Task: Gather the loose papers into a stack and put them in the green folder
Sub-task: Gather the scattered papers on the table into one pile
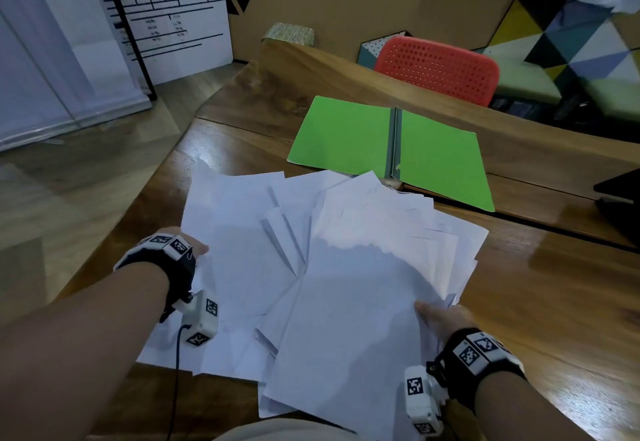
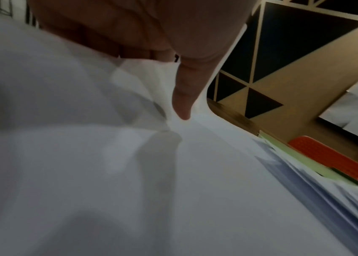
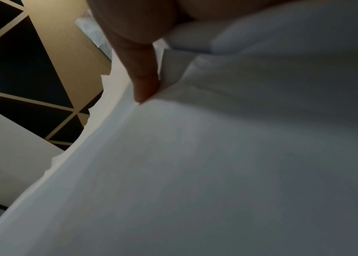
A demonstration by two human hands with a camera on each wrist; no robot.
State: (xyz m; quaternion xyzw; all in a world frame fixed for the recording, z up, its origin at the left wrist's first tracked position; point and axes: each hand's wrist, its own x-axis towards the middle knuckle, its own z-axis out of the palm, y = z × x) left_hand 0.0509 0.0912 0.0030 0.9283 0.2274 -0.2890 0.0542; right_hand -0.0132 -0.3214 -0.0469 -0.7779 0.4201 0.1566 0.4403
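Head view, one green folder (image 1: 349,135) open flat on desk (image 1: 554,302), one red chair (image 1: 438,68) behind, loose papers (image 1: 311,267) fanned nearer, uncounted, left hand (image 1: 199,250) and right hand (image 1: 441,319) each pinching sheet edges

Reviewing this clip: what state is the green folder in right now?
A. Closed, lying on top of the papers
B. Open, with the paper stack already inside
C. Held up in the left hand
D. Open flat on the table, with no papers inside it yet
D: the green folder lies open and flat on the wooden table, both inner faces bare, while the loose papers are spread in front of it.
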